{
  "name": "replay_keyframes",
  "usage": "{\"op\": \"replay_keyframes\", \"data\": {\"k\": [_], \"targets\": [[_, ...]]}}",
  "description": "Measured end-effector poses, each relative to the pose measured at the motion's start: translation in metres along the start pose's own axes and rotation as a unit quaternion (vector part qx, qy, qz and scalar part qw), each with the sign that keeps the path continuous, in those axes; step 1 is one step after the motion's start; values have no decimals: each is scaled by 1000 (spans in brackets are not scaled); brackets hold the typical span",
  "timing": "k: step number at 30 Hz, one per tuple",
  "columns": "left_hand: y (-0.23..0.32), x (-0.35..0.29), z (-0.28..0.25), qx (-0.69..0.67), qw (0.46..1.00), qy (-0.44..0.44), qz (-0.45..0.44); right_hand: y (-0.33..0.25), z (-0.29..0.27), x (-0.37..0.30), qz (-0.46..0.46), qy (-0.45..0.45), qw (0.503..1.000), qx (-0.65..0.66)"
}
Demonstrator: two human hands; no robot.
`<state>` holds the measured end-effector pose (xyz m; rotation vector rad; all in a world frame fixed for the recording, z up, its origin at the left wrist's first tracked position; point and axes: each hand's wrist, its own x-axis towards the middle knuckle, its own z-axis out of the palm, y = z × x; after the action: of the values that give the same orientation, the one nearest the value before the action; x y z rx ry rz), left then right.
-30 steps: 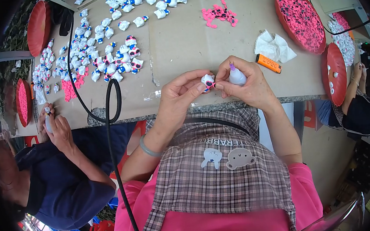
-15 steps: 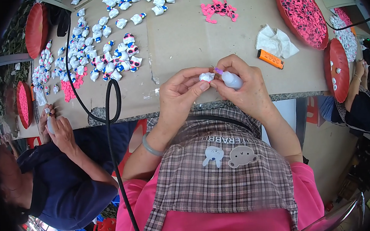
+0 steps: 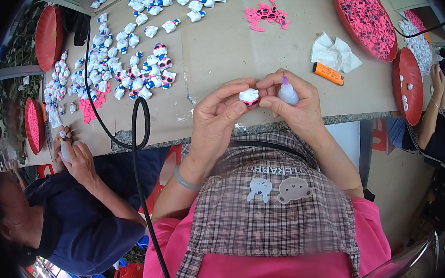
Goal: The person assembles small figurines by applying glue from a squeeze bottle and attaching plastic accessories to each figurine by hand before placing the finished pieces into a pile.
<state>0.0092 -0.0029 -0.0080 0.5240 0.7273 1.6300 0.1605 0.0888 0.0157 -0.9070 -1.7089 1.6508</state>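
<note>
Two hands put a pink piece on a little white toy.

The left hand (image 3: pixel 216 121) pinches a small white toy figure with a pink band (image 3: pixel 249 96) between thumb and fingers, just above the table edge (image 3: pixel 356 117). The right hand (image 3: pixel 296 107) is closed around a small white glue bottle with a purple tip (image 3: pixel 287 93) and also touches the toy with its fingertips. It looks like the gluing step, with the piece being pressed on. The next move calls for a gentle, steady push so the piece sits straight. Far past the hands lies a heap of finished white toys (image 3: pixel 139 75), and a round red tray of pink pieces (image 3: pixel 364 18) sits off to the right.
</note>
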Motion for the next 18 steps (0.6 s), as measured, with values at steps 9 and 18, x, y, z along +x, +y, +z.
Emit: {"op": "replay_keyframes", "data": {"k": [9,18], "targets": [[1,-3,-3,155,986,19,53,8,10,4,-106,6,992,-75],[4,-3,-4,130,989,64,36,19,32,2,-128,57,988,-66]]}}
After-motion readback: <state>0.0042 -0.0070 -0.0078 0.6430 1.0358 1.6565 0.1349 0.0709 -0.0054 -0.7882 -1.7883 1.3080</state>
